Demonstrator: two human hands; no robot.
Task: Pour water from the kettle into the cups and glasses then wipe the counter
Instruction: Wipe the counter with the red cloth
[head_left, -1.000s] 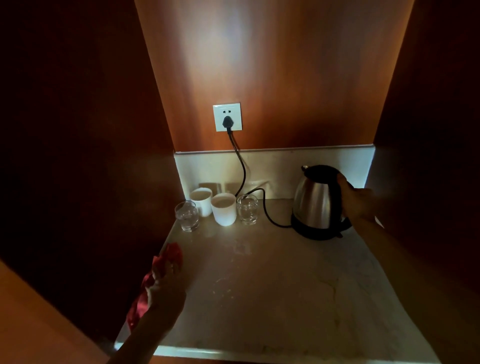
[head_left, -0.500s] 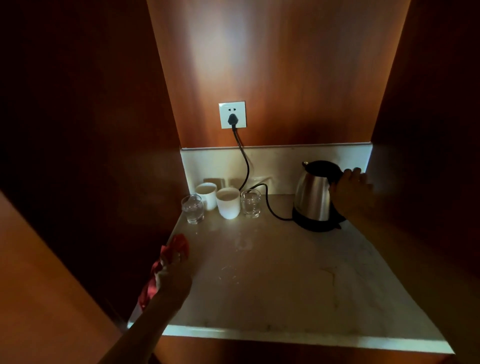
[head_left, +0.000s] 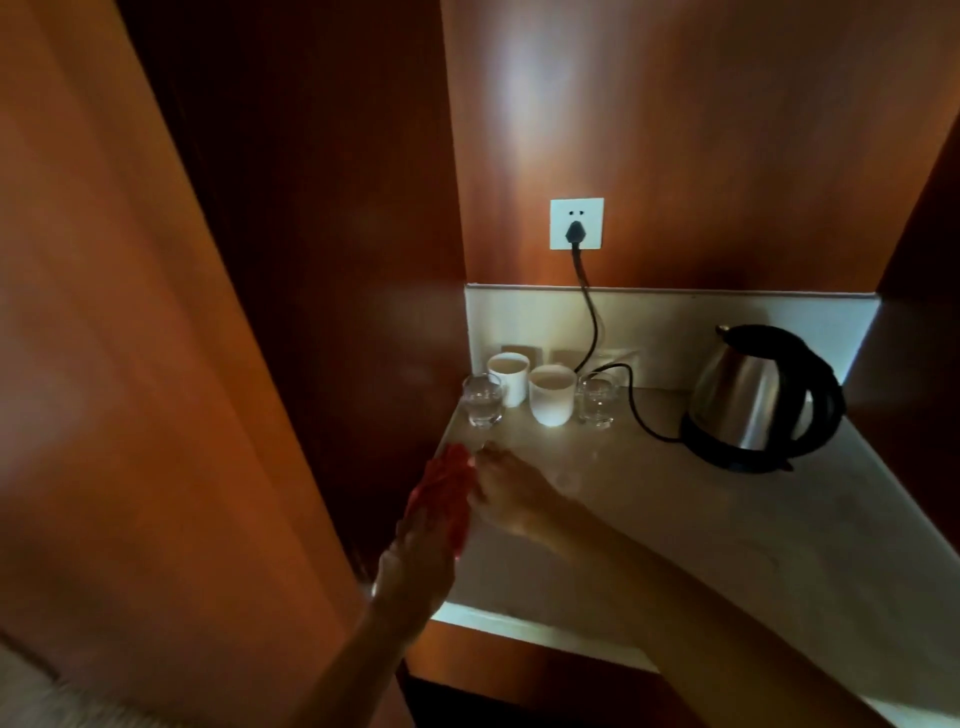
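A steel kettle (head_left: 748, 400) with a black handle stands on its base at the back right of the pale counter (head_left: 675, 530), with no hand on it. Two white cups (head_left: 552, 402) and two clear glasses (head_left: 484, 402) form a group at the back left corner. My left hand (head_left: 421, 551) is at the counter's left edge, holding a red cloth (head_left: 444, 480). My right hand (head_left: 504, 496) has crossed over and its fingers meet the cloth. Motion blur hides whether it grips the cloth.
A black cord (head_left: 592, 322) runs from the wall socket (head_left: 576, 223) down behind the glasses to the kettle base. Dark wooden panels wall in the niche on the left (head_left: 311, 312) and right. The counter's front edge (head_left: 545, 631) is lit.
My right hand let go of the kettle handle and swung left to the cloth. My left hand with the cloth rose slightly toward the glasses. The view shifted left.
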